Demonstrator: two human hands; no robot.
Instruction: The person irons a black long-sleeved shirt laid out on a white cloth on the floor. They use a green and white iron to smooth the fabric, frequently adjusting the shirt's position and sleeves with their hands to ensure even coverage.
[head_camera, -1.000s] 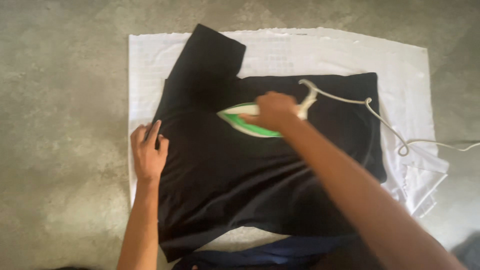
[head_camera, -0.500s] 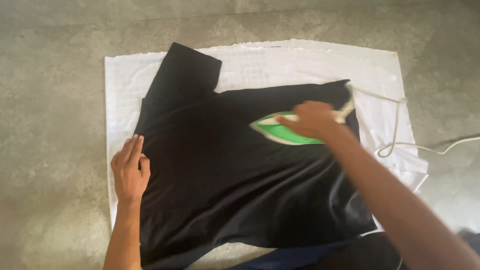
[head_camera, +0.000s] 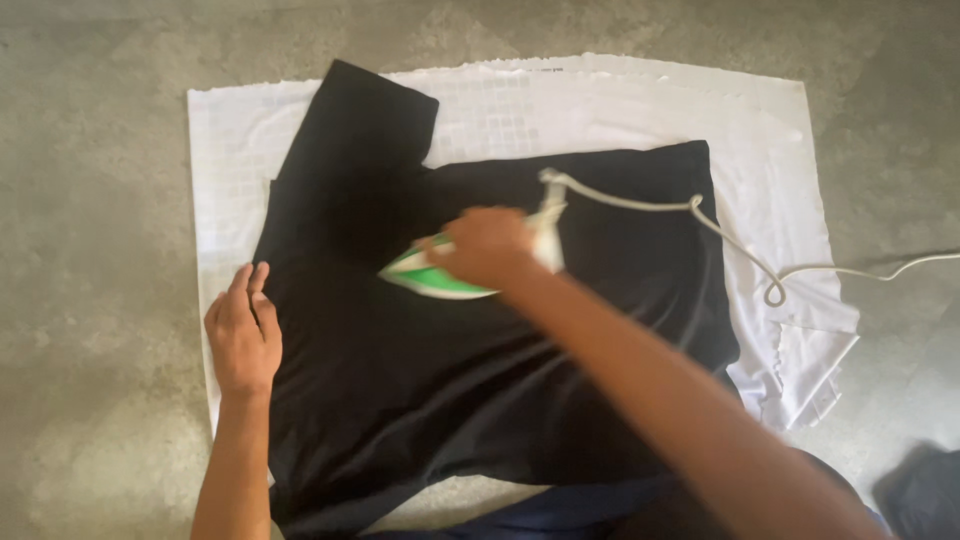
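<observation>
the floor (head_camera: 90, 120) is grey concrete, and it takes up the whole frame; on it lies one white cloth (head_camera: 620, 100), spread flat with its long side running left to right, its right corner rumpled and folded over; on the cloth lies one black shirt (head_camera: 480, 400), flat, its body running across the cloth and one sleeve angled up towards the far left; the near hem reaches almost to the person, and a strip of dark blue fabric (head_camera: 560, 510) shows just past it at the bottom edge; there is one iron (head_camera: 430, 278), green and white, resting on the shirt near its middle, a little towards the sleeve; its long axis runs left to right, with the pointed nose to the left and the heel to the right; one pale cord (head_camera: 700, 215) leaves the heel, loops once over the cloth and runs off the right edge; the right hand (head_camera: 485, 250) is closed round the iron's handle, its arm crossing the shirt from the lower right; it is the only hand on the iron; the left hand (head_camera: 243, 335) lies open and flat, fingers together and pointing away, pressed on the shirt's left edge where it meets the cloth; the iron lies to the right of that hand and a little beyond it, well apart from it.
</observation>
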